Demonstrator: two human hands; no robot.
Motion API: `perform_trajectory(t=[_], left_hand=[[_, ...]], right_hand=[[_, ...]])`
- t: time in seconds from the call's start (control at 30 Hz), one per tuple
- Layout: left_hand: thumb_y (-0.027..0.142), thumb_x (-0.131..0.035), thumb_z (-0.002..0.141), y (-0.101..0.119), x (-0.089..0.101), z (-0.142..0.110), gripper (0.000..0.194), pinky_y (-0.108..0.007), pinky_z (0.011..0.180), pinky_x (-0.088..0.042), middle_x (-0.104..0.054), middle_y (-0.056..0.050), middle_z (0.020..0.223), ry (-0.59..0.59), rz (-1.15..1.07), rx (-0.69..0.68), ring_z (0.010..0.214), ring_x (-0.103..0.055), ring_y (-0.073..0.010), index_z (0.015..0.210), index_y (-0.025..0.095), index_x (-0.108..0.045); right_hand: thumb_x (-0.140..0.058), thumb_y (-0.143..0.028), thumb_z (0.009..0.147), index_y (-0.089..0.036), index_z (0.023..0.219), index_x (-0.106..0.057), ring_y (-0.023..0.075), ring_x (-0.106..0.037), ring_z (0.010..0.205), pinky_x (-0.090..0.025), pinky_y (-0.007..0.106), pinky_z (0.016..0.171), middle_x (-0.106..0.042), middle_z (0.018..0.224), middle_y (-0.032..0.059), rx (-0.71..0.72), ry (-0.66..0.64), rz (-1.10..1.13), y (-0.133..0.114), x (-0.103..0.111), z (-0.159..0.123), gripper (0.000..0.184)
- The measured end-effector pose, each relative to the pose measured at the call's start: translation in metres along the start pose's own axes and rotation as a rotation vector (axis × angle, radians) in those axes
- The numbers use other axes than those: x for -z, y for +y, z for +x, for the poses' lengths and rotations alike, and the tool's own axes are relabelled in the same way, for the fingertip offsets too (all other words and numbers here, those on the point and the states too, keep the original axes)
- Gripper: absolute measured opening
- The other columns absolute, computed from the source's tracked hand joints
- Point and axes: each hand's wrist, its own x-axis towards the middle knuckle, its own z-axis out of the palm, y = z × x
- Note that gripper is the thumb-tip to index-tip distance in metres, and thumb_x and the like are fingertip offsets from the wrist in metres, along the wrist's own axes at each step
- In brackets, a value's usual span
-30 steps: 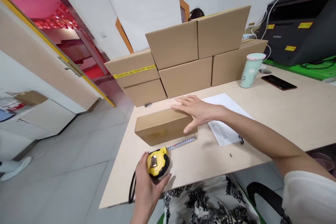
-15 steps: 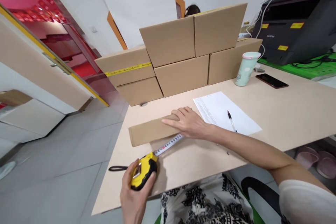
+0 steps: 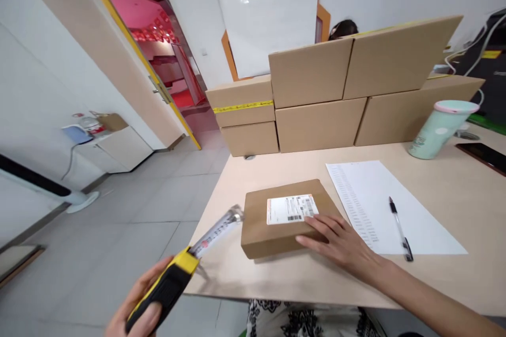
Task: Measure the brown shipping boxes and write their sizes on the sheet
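Observation:
A yellow-and-black tape measure [image 3: 174, 279] is held in my left hand [image 3: 136, 297], off the table's left front edge. Its short length of blade [image 3: 217, 231] points up and right, with the metal end hook close to the left side of a small brown cardboard box [image 3: 256, 208]; whether they touch I cannot tell. The box lies flat with a white shipping label [image 3: 290, 209] on top. My right hand [image 3: 336, 237] rests over the box's front right corner, fingers stretched across the top and label edge, thumb by the front edge.
Stacked cardboard boxes [image 3: 320, 124] line the back of the table [image 3: 284, 284]. To the right are a printed sheet [image 3: 371, 184], a pen [image 3: 400, 226], a mint-green tumbler [image 3: 440, 129] and a phone [image 3: 484, 157]. A person's head [image 3: 343, 28] shows behind the stack.
The small box has turned so its labelled face is up. My left hand has drawn the tape measure left, and less blade shows. The view has swung left.

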Motion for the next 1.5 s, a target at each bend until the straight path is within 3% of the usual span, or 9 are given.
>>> perform_trajectory(t=[0.1,0.2,0.3,0.4,0.53,0.6,0.77,1.07,1.5], left_hand=[[0.063,-0.075,0.054,0.018,-0.013,0.025,0.070,-0.036,0.088,-0.051,-0.072,-0.006,0.112,-0.235,0.163,-0.016,0.108,-0.062,-0.0347,0.111,0.023,-0.067],[0.063,-0.072,0.062,0.040,-0.044,0.039,0.066,-0.035,0.087,-0.049,-0.070,-0.007,0.115,-0.452,0.277,-0.073,0.107,-0.061,-0.0325,0.114,0.023,-0.066],[0.061,-0.072,0.064,0.061,-0.085,0.043,0.061,-0.034,0.084,-0.048,-0.069,-0.007,0.107,-0.610,0.345,-0.099,0.100,-0.061,-0.0291,0.110,0.021,-0.066],[0.059,-0.070,0.067,0.072,-0.120,0.045,0.057,-0.033,0.080,-0.047,-0.067,-0.008,0.109,-0.724,0.369,-0.094,0.097,-0.059,-0.0259,0.109,0.020,-0.065],[0.058,-0.070,0.070,0.071,-0.138,0.054,0.050,-0.030,0.076,-0.043,-0.066,-0.005,0.104,-0.796,0.373,-0.107,0.089,-0.056,-0.0204,0.103,0.021,-0.064],[0.058,-0.070,0.071,0.069,-0.138,0.057,0.047,-0.028,0.071,-0.040,-0.065,-0.003,0.097,-0.808,0.381,-0.108,0.083,-0.054,-0.0182,0.100,0.021,-0.065],[0.060,-0.069,0.072,0.071,-0.137,0.058,0.045,-0.026,0.066,-0.036,-0.062,0.000,0.088,-0.785,0.403,-0.112,0.076,-0.050,-0.0155,0.096,0.021,-0.063],[0.060,-0.071,0.070,0.070,-0.138,0.060,0.047,-0.027,0.065,-0.038,-0.063,-0.002,0.088,-0.754,0.515,-0.105,0.077,-0.052,-0.0172,0.097,0.022,-0.064],[0.065,-0.064,0.072,0.071,-0.078,0.086,0.051,-0.026,0.058,-0.030,-0.056,0.001,0.073,-0.720,0.660,-0.022,0.066,-0.045,-0.0157,0.096,0.020,-0.063]], right_hand=[[-0.053,-0.001,0.088,-0.024,0.127,-0.058,0.0233,-0.053,0.118,-0.046,0.041,0.095,-0.058,0.129,0.0098,-0.041,0.070,0.129,-0.009,0.001,-0.016,0.046],[-0.057,-0.014,0.091,-0.024,0.129,-0.055,0.0227,-0.058,0.112,-0.050,0.040,0.091,-0.063,0.120,0.0091,-0.288,0.224,0.289,-0.005,0.005,-0.018,0.039],[-0.060,-0.033,0.092,-0.027,0.141,-0.044,0.0244,-0.060,0.113,-0.052,0.041,0.091,-0.060,0.129,0.0106,-0.601,0.270,0.515,0.009,0.011,-0.006,0.052],[-0.068,-0.046,0.084,-0.029,0.146,-0.038,0.0250,-0.063,0.111,-0.052,0.040,0.093,-0.058,0.136,0.0106,-0.718,0.210,0.744,0.027,0.014,0.010,0.071],[-0.062,-0.043,0.089,-0.027,0.112,-0.070,0.0203,-0.067,0.084,-0.054,0.032,0.075,-0.072,0.096,0.0044,-0.696,0.078,0.829,0.046,0.014,0.021,0.029],[-0.056,-0.043,0.092,-0.026,0.098,-0.075,0.0184,-0.065,0.073,-0.052,0.031,0.068,-0.069,0.080,0.0034,-0.683,0.036,0.858,0.054,0.015,0.022,0.027],[-0.073,-0.047,0.077,-0.030,0.132,-0.061,0.0208,-0.064,0.088,-0.053,0.038,0.083,-0.069,0.098,0.0040,-0.789,-0.095,0.900,0.061,0.020,0.024,0.059],[-0.057,-0.044,0.092,-0.029,0.104,-0.075,0.0183,-0.065,0.082,-0.051,0.030,0.072,-0.070,0.090,0.0039,-0.704,-0.030,0.904,0.068,0.006,0.020,0.027],[-0.054,-0.043,0.093,-0.027,0.107,-0.073,0.0220,-0.062,0.090,-0.053,0.035,0.075,-0.065,0.098,0.0078,-0.707,-0.042,0.797,0.071,-0.004,-0.007,0.029]])
